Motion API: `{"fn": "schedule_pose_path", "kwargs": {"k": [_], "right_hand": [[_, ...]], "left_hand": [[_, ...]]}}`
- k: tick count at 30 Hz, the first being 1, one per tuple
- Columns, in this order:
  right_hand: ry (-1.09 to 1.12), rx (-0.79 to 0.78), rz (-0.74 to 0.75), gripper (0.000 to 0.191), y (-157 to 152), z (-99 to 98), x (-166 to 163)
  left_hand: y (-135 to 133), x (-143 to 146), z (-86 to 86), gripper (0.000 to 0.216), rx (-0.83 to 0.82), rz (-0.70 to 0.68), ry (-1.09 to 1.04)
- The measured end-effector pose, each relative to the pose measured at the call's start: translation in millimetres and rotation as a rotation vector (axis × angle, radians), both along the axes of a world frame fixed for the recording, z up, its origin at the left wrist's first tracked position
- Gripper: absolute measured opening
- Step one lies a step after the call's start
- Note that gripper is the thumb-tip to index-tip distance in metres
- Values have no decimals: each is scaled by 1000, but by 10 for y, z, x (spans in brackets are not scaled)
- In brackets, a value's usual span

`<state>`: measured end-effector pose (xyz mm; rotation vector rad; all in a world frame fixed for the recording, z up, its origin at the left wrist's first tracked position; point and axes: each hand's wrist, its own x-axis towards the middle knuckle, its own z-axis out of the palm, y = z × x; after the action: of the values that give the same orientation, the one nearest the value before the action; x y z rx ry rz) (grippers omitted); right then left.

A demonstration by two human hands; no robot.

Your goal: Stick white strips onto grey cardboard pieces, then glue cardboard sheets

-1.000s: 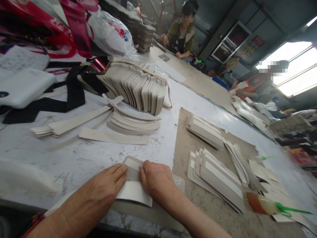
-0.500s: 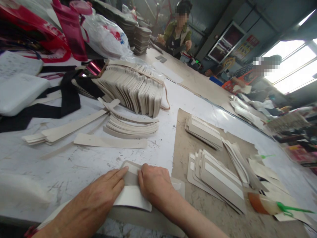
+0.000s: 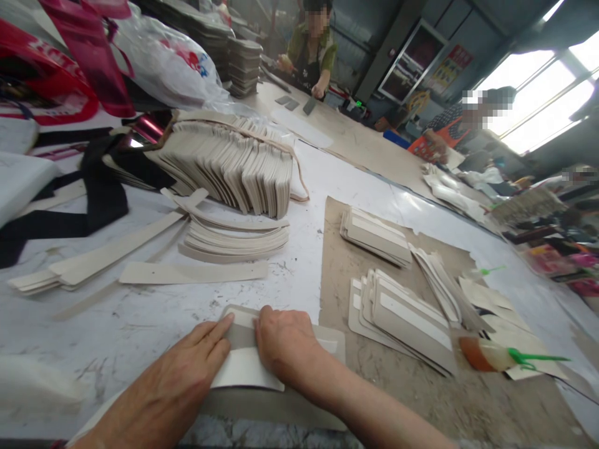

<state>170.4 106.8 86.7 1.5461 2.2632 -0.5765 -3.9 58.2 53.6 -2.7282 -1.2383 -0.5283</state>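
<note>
At the near edge of the table lies a grey-beige flat panel (image 3: 276, 408) with a pale strip along its far side and a cream piece (image 3: 248, 371) folded or laid over it. My left hand (image 3: 173, 374) rests flat on the panel's left part, fingers stretched out, fingertips by the strip's left end. Close to its right, my right hand (image 3: 290, 343) is curled with its knuckles up, pressed down on the strip. Its palm side is hidden, so what its fingers grip cannot be seen.
Beyond my hands lie a loose beige strip (image 3: 194, 272), a curved strip stack (image 3: 234, 240) and a long row of packed pieces (image 3: 234, 162). Panel stacks (image 3: 407, 318) and a glue bottle (image 3: 486, 354) with a green nozzle sit on brown sheeting (image 3: 334, 249) at right. A co-worker (image 3: 311, 56) works across the table.
The view has shifted slightly, so the table items appear further left. Both hands stay on the panel with nearly the same pose. The far co-worker's hand has lowered to a small grey piece.
</note>
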Motion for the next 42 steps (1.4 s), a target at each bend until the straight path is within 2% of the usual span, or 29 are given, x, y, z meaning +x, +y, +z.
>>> {"fn": "schedule_pose_path", "kwargs": {"k": [8,16,24,28,35,38,42], "right_hand": [[36,59,35,26,-69,-46,30],[43,35,30,25,-44,-32,-4],[62,61,33,23,-79,-8,4],[65,35,24,21,-48,-25,-9],[69,7,10,17,-23,-45,-11],[73,1,5,18,-23,-13,-10],[82,2,-12,20,-39,42,-40]], "left_hand": [[-49,-96,-173,50,-48,11,28],[12,-145,-169,46,-59,-61,117],[25,-184,-255,50,-125,-62,22],[-1,-160,-252,52,-141,5,-12],[39,-175,-257,51,-234,-4,-2],[80,-193,-245,48,-277,-65,69],[109,-163,-179,53,-340,-40,187]]}}
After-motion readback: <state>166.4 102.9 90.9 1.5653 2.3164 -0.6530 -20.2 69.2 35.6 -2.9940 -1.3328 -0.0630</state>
